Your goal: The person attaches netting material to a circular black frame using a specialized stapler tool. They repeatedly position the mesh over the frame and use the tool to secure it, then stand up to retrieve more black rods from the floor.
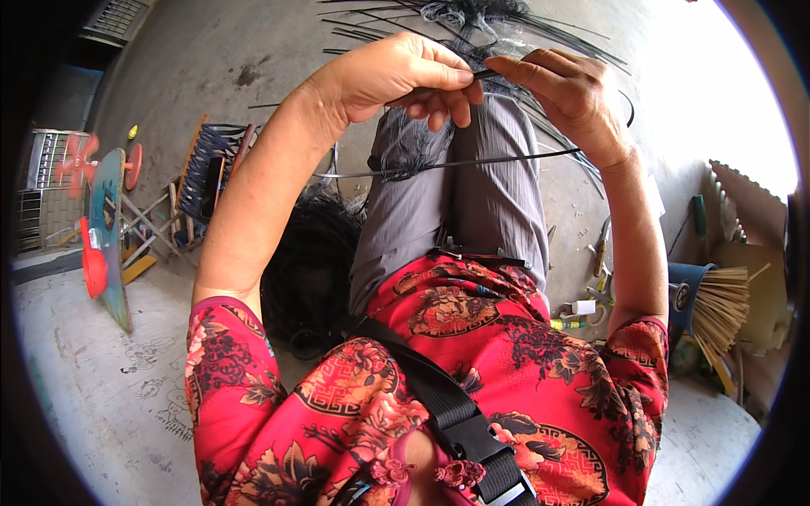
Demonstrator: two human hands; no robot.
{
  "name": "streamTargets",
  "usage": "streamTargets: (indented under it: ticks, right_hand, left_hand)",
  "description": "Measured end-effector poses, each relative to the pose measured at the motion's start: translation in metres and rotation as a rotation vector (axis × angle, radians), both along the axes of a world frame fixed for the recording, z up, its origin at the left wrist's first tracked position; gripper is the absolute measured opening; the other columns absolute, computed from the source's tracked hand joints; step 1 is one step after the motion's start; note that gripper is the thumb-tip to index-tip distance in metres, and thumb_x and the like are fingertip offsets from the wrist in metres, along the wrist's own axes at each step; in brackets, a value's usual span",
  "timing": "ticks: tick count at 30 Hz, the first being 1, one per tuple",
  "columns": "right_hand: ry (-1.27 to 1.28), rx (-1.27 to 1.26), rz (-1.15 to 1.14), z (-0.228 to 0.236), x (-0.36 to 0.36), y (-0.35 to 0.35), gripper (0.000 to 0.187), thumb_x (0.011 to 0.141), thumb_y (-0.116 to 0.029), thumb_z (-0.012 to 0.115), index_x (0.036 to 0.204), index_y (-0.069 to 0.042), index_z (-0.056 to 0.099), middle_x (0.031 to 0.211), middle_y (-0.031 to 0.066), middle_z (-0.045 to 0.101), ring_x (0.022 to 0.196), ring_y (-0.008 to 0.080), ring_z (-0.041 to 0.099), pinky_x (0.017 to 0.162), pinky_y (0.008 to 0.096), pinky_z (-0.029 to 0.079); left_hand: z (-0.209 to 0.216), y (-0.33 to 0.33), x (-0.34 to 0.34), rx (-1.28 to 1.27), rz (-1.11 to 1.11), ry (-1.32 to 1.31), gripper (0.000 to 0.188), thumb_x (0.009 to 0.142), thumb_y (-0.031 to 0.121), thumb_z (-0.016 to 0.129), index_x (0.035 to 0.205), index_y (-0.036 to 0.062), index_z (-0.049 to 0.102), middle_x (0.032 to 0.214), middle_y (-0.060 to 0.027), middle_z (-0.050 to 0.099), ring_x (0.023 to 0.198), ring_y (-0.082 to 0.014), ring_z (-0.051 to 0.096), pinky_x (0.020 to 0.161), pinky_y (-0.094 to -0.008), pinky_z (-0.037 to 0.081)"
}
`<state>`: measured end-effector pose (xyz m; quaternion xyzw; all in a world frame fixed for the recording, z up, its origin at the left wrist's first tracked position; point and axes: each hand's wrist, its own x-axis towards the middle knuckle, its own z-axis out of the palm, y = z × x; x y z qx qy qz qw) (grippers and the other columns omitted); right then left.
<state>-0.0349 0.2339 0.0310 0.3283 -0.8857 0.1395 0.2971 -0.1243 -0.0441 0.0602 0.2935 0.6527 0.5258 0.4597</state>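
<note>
Left hand pinching a black strip, thumb against fingers. Right hand grips the same strip just beside it, fingertips nearly meeting. Strip sits between my hands, above my knees in grey trousers. Another length of strip crosses my thighs. Dark coiled pile on the floor, left of my legs.

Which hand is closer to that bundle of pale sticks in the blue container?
Right. The right hand is above and left of the pale sticks in the picture; the left hand is farther left.
</note>
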Motion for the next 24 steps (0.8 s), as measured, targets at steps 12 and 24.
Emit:
streamTargets:
  ticks: [12, 24]
  right_hand:
    - [0.020, 0.065, -0.212, 0.039, 0.061, -0.071, 0.045, 0.090, -0.024, 0.083, 0.133, -0.013, 0.076, 0.121, 0.0051, 0.076, 0.119, 0.0286, 0.070, 0.101, 0.0457, 0.055]
    - [-1.093, 0.574, 0.027, -0.135, 0.138, -0.085, 0.024, 0.096, -0.030, 0.077, 0.091, -0.008, 0.084, 0.089, 0.0155, 0.081, 0.086, 0.0324, 0.082, 0.069, 0.0465, 0.062]
  left_hand:
    - [0.024, -0.047, -0.025, 0.263, 0.200, -0.051, 0.029, 0.114, 0.026, 0.068, 0.114, -0.0010, 0.078, 0.079, 0.0000, 0.072, 0.054, 0.0009, 0.051, 0.045, -0.0170, 0.035]
    - [-0.113, -0.071, 0.020, -0.104, 0.419, -0.070, 0.022, 0.114, 0.017, 0.061, 0.107, 0.0003, 0.073, 0.078, 0.0012, 0.067, 0.054, -0.0020, 0.047, 0.047, -0.0179, 0.033]
